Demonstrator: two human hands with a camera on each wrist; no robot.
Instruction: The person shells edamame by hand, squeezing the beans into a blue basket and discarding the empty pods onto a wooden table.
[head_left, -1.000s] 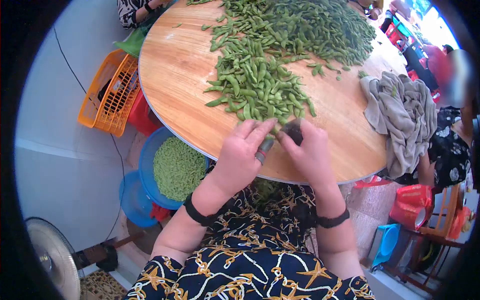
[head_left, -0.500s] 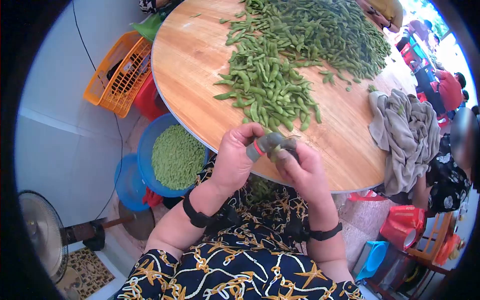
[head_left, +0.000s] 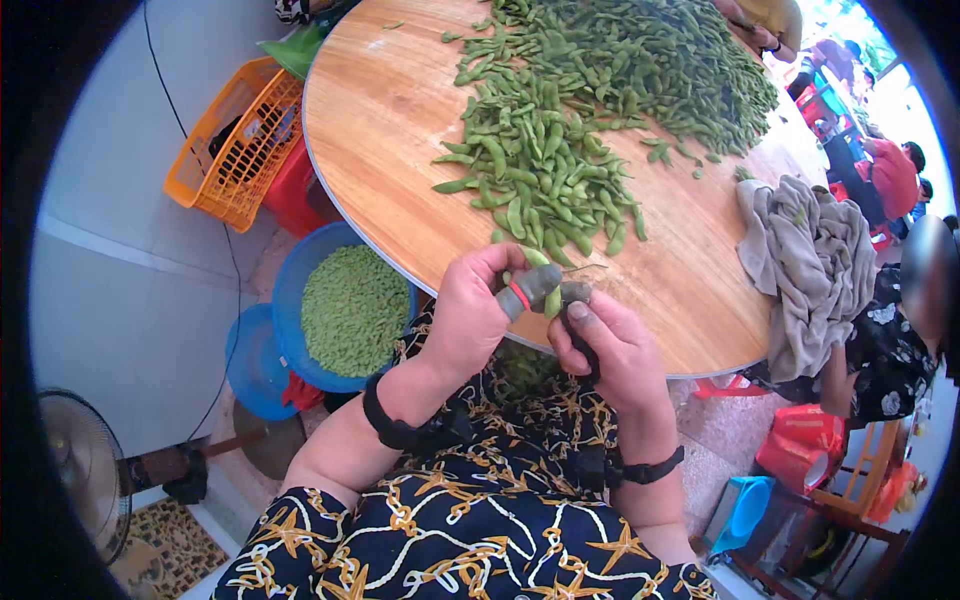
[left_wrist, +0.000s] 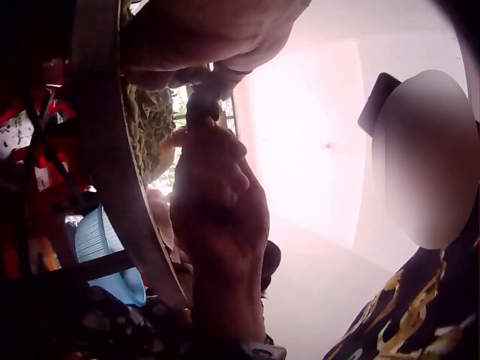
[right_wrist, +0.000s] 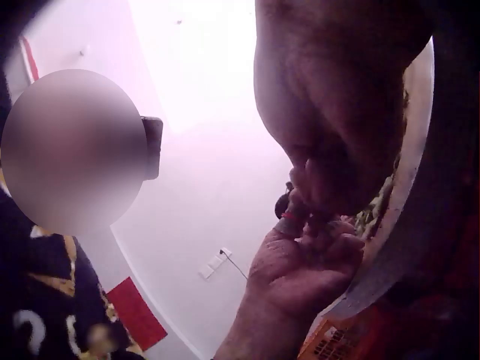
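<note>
My left hand [head_left: 470,310] pinches a green soybean pod [head_left: 553,302] just over the near table edge. Its thumb wears a grey cover with a red band. My right hand [head_left: 622,350] is curled at the pod's lower end, a grey-covered fingertip and the thumb close against it. Something dark shows inside the right hand's curl; I cannot tell what it is. Beyond the hands lies a heap of green soybean pods [head_left: 545,165] on the round wooden table [head_left: 390,130]. In the left wrist view the right hand [left_wrist: 217,187] is dim and the pod is hidden.
A blue basin [head_left: 290,262] of shelled green beans [head_left: 355,310] stands below the table at left, near an orange basket [head_left: 235,150]. A grey towel [head_left: 805,260] lies on the table's right edge. A fan [head_left: 85,470] is at lower left. Other people sit around.
Both hands have drawn back from the pod heap toward the body, with the pod between them. Since half a second ago the pod shows more upright and the right hand has shifted slightly down.
</note>
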